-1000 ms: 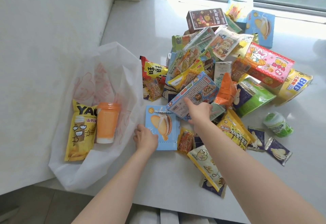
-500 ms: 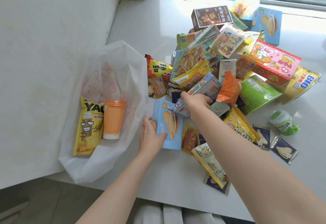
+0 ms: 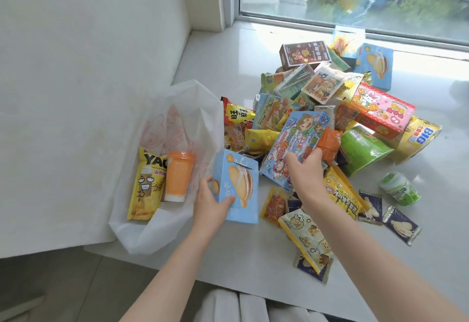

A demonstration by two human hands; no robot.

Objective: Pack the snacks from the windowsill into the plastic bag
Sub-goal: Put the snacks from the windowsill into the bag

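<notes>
Between bag [image 3: 177,108] and snack heap [image 3: 363,144], left hand [image 3: 210,205] holds box [image 3: 236,184].

One plastic bag [image 3: 177,118] holds two snacks: one yellow packet [image 3: 144,187] and one orange cup [image 3: 177,177]. Outside it, one light-blue cake box [image 3: 236,187] near the bag and a second cake box [image 3: 375,65] by the window make two of that kind. There is one blue cartoon box [image 3: 297,139], one brown box [image 3: 304,54], one pink rabbit box [image 3: 380,112], one green pouch [image 3: 363,147], one yellow BIG packet [image 3: 418,139] and one green-and-white jar [image 3: 399,189]. One dark purple sachet [image 3: 370,205] and a second sachet [image 3: 402,225] make a pair. The remaining heaped packets overlap too much to count.
</notes>
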